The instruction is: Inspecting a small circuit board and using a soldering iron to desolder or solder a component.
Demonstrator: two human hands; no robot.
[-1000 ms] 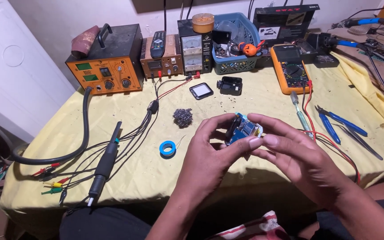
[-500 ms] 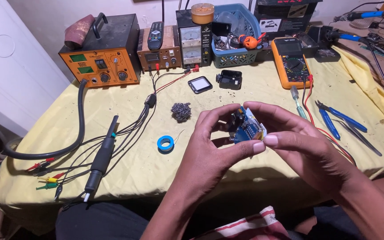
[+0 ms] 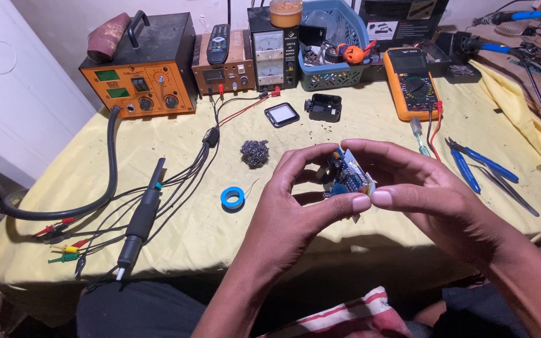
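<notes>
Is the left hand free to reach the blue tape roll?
Probably not: the left hand and right hand together hold the small blue circuit board. The blue tape roll lies unobstructed nearby.

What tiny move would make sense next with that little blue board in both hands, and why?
Probably tilt the blue board up toward the face. Both the left hand and right hand pinch it by its edges above the yellow cloth, and fingertips hide much of it, so a slight turn would show more of its surface.

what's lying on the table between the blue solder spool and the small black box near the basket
In the head view, a steel wool ball lies between the blue solder spool and small black box.
</notes>
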